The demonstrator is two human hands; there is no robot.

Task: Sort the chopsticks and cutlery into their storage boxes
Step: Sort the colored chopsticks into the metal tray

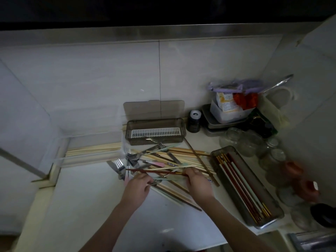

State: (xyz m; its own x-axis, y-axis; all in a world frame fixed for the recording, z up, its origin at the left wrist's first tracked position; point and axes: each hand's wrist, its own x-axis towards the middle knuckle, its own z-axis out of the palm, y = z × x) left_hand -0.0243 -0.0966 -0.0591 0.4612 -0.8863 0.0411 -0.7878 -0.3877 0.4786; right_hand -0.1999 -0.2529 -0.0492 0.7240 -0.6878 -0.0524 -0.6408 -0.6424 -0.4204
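While a tangled pile of chopsticks [174, 159] and forks [131, 157] lies on the counter [91, 197], the right hand [198, 184] pinches a red-brown chopstick [156, 171] held level. The left hand [138, 186] curls over the pile's near edge, its grasp unclear. Sorted sticks fill the right box [272, 206]; the lidded box [154, 131] stands behind.

A pale counter [87, 206] is seen, bounded by tiled walls. A heap of chopsticks and forks [160, 160] is spread across its middle. Behind the heap, an open lidded storage box [156, 131] with a white slotted insert is set against the wall. Right of the heap, a long storage tray [245, 186] is laid, holding red, white and gold chopsticks. Beyond that tray, glass jars [251, 144] are clustered, and behind the jars stacked containers [227, 115] and a dark jar [194, 120] are placed.
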